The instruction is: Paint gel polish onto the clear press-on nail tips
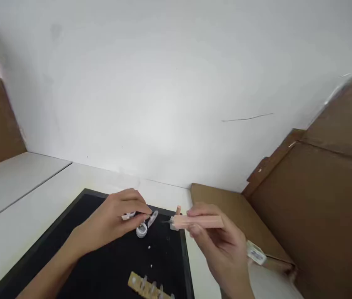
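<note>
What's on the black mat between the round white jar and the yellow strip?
The head view shows two small white bits between the jar and strip.

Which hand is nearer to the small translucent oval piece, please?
The left hand: it is close beside the small translucent oval piece, on its left, while the right hand is farther to its right.

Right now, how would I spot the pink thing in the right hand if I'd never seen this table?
Find the big black mat, then the right hand near its right edge. That hand holds a long, pale pink bar with a thin dark tip pointing toward the left hand. It's held, unlike the shorter pinkish peg just above it in the picture.
</note>
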The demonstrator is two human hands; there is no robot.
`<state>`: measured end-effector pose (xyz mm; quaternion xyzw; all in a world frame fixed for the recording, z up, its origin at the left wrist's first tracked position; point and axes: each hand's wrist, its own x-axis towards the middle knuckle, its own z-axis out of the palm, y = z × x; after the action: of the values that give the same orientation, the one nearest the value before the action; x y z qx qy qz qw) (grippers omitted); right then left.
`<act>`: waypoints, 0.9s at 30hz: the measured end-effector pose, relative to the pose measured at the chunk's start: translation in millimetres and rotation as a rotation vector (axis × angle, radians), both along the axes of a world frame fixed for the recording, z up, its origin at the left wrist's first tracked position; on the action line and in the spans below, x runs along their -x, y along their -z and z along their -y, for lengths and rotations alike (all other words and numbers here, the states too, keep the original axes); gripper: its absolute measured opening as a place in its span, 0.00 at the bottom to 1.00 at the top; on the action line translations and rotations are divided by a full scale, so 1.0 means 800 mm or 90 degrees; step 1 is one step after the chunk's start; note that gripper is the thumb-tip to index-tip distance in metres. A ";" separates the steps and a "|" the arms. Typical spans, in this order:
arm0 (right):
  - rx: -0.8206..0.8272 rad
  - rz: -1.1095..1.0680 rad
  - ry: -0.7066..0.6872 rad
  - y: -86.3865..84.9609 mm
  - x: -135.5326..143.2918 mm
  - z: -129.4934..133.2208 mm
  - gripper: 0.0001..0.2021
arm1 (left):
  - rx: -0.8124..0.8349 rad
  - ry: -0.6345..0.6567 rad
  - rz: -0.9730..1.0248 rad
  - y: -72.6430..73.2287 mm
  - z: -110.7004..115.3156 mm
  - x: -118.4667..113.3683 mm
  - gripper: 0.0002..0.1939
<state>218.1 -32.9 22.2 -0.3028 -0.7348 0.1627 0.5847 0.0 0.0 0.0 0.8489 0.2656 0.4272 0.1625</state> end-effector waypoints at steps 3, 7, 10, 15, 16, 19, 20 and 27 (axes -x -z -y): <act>0.059 -0.008 -0.008 0.000 0.010 -0.002 0.07 | 0.007 0.000 0.004 0.001 0.002 -0.001 0.06; 0.112 -0.025 -0.022 -0.002 0.019 -0.003 0.11 | 0.012 -0.003 0.003 0.000 0.003 -0.001 0.05; 0.147 -0.035 -0.059 -0.004 0.023 -0.003 0.11 | 0.005 0.002 0.003 0.000 0.004 -0.002 0.05; 0.183 -0.033 -0.065 -0.002 0.023 -0.005 0.12 | 0.014 0.018 0.012 0.000 0.009 -0.005 0.06; 0.179 -0.031 -0.057 -0.001 0.023 -0.006 0.13 | 0.015 0.020 0.014 -0.001 0.009 -0.005 0.06; 0.182 -0.032 -0.068 0.001 0.022 -0.009 0.13 | 0.017 0.029 0.020 -0.002 0.011 -0.007 0.06; 0.189 -0.034 -0.081 0.001 0.022 -0.009 0.13 | 0.018 0.032 0.022 -0.003 0.011 -0.007 0.06; 0.226 -0.042 -0.101 -0.002 0.021 -0.012 0.11 | 0.033 0.045 0.052 -0.004 0.009 -0.006 0.07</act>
<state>200.9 -23.6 23.9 -0.3367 -0.6965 0.3450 0.5314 4.9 -7.3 3.4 0.8351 0.2398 0.4481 0.2103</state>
